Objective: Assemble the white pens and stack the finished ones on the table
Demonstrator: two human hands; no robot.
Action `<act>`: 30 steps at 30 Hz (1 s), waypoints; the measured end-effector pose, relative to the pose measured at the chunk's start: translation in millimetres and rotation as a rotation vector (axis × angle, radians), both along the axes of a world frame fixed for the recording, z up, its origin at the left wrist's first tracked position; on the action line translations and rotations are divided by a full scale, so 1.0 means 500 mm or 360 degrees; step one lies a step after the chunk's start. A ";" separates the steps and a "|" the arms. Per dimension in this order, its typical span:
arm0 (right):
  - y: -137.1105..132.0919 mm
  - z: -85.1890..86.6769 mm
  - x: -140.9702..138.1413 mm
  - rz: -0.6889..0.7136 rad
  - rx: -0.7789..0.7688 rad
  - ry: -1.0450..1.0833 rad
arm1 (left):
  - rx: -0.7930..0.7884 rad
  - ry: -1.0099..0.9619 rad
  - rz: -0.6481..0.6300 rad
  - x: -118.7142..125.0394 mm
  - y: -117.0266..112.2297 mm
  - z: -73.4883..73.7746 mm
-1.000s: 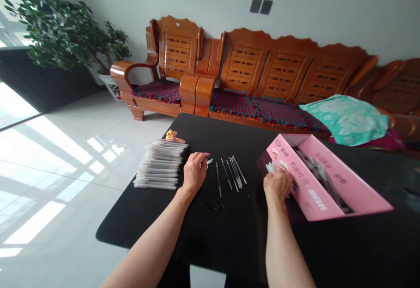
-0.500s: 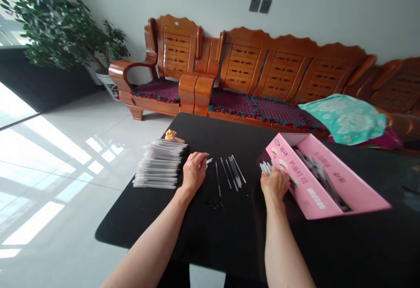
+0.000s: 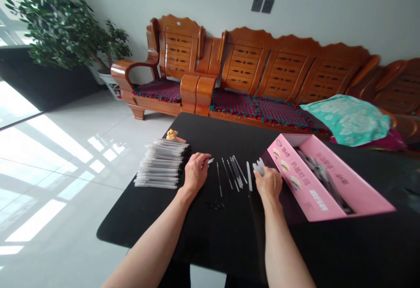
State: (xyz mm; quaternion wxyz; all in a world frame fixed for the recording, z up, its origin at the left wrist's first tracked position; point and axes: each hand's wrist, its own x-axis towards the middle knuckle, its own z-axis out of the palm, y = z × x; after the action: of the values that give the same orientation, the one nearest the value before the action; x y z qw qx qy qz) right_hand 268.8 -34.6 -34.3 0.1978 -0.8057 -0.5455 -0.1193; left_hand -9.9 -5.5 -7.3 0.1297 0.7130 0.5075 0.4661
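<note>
My left hand (image 3: 197, 170) is curled closed beside the pile of pens, with the white ends of pen barrels (image 3: 211, 161) poking out past its fingers. My right hand (image 3: 268, 181) grips a bunch of white pen barrels (image 3: 258, 166) close to the pink box. Just left of that bunch, a single white barrel (image 3: 249, 176) lies on the black table (image 3: 229, 235). Between the hands are several thin pen refills (image 3: 234, 172), roughly side by side. Small black pen caps (image 3: 215, 205) lie scattered in front of them.
A stack of white pens with black ends (image 3: 160, 165) is at the left, with a small orange figurine (image 3: 172, 135) behind it. The open pink box (image 3: 298, 178) at the right holds dark and clear pieces. A wooden sofa (image 3: 246, 65) stands behind the table.
My right hand has moved left, away from the pink box, with the bunch of barrels. One barrel now lies apart on the table. My left hand has stayed about where it was.
</note>
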 end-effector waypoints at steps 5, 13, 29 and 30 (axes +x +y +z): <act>0.006 -0.007 -0.025 0.0248 0.0108 -0.0004 | 0.0001 0.0010 -0.0001 0.000 -0.003 0.003; 0.003 0.004 -0.040 0.0446 0.0221 0.0164 | -0.0021 0.0033 -0.0002 0.001 -0.001 -0.003; -0.005 0.038 -0.051 0.0352 0.0733 0.0733 | -0.0188 0.0121 -0.0011 0.001 0.005 -0.023; -0.007 0.042 -0.055 0.0386 0.0748 0.0701 | -0.0205 0.0148 -0.0041 0.002 0.004 -0.021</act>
State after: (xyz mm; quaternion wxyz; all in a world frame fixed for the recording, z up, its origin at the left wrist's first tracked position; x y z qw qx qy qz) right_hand 241.3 -37.9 -13.1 0.5038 -0.6738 -0.5391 -0.0405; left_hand -8.7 -3.6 -17.7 0.1575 0.7304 0.5327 0.3973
